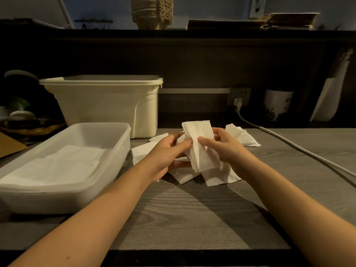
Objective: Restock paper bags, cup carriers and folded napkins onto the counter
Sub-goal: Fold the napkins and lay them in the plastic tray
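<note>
Both forearms reach in over the grey wood counter [183, 218]. The left hand [167, 151] and right hand [225, 149] meet mid-counter, and the fingers [183, 146] of each are curled round one white napkin [200, 147]. Both thumbs press on its front face, and the sheet stands upright between them, creased down its length. Beneath the hands, loose napkins [219, 178] lie scattered on the counter (several overlapping, one off to the right). Left of the hands, a clear tray [123, 143] holds flat folded napkins [63, 164]. Behind it stands a cream bin [107, 101]. Up on the dark shelf [96, 32] at the back are stacked cup carriers [152, 14] and flat paper bags [269, 22]
</note>
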Available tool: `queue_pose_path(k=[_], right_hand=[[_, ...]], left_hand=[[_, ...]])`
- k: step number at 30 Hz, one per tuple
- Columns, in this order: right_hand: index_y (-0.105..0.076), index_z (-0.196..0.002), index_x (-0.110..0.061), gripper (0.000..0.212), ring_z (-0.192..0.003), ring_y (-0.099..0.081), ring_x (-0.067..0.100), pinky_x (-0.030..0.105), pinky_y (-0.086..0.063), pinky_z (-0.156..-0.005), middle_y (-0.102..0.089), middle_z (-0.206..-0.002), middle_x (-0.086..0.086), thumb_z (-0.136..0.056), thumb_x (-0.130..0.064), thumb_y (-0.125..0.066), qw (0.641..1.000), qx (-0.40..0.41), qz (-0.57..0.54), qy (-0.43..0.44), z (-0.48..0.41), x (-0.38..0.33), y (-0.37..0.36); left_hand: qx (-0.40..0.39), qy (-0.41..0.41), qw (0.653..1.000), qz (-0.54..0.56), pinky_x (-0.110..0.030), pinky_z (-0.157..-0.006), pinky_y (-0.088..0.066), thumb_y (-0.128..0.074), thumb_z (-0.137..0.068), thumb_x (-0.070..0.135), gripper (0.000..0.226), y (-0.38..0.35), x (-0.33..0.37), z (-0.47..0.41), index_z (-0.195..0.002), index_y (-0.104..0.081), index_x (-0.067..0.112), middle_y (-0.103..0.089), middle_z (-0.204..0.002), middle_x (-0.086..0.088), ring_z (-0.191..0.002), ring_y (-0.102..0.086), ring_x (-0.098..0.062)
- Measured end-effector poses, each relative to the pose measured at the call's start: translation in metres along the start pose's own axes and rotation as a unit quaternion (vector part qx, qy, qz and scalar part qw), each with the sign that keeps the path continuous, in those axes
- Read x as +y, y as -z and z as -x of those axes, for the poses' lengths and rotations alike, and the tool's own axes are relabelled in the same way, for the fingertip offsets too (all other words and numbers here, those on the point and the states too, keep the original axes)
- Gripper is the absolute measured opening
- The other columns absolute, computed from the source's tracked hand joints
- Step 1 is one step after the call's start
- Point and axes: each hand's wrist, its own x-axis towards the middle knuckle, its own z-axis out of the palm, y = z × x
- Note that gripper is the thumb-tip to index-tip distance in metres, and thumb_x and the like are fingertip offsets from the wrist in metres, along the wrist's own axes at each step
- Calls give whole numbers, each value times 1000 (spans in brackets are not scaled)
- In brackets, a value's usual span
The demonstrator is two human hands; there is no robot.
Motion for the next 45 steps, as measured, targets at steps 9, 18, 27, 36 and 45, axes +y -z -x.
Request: queue_pose_path(k=[9, 18, 27, 36, 45], right_hand=[[-58, -113, -16, 30, -107, -57, 30, 42, -48, -91, -61, -113, 11, -84, -20, -62, 958, -99, -259, -77, 1, 1, 9], [-60, -109, -25, 23, -95, -62, 25, 44, -55, -73, -63, -103, 2, -89, -15, -57, 935, -65, -347, -33, 0, 1, 11], [-55, -112, -25, 20, -94, -61, 22, 38, -55, -67, -61, -105, 1, -93, -19, -52, 917, 44, -396, 25, -2, -2, 19], [-44, -127, -31, 45, -99, -61, 13, 33, -56, -78, -59, -114, -7, -86, -23, -63, 991, 18, -75, 111, 5, -1, -2], [-45, -129, -24, 43, -91, -51, 0, 17, -47, -73, -47, -98, -23, -89, -22, -59, 968, 78, 100, 218, 6, -4, -1]], left_hand=[[-27, 2, 999, 39, -33, -73, -59, -51, -93, 15, 14, -1, 0, 0, -100, -60, 22, -68, -100, -3, -89, -68, -13], [-18, 13, 999, 48, -28, -66, -59, -49, -94, 12, 13, -1, 1, -1, -99, -59, 20, -68, -96, -2, -84, -68, -11], [110, 14, 992, 63, -32, -70, -55, -43, -98, 17, 17, 5, 3, -7, -109, -56, 17, -61, -104, -7, -92, -60, -17], [25, 20, 999, 23, -32, -73, -51, -39, -99, 16, 20, -6, 4, -1, -99, -58, 24, -63, -87, 1, -82, -61, -13], [-4, 14, 997, 70, -37, -80, -50, -33, -100, 33, 27, -3, 5, 1, -104, -57, 21, -61, -91, -3, -87, -59, -18]])
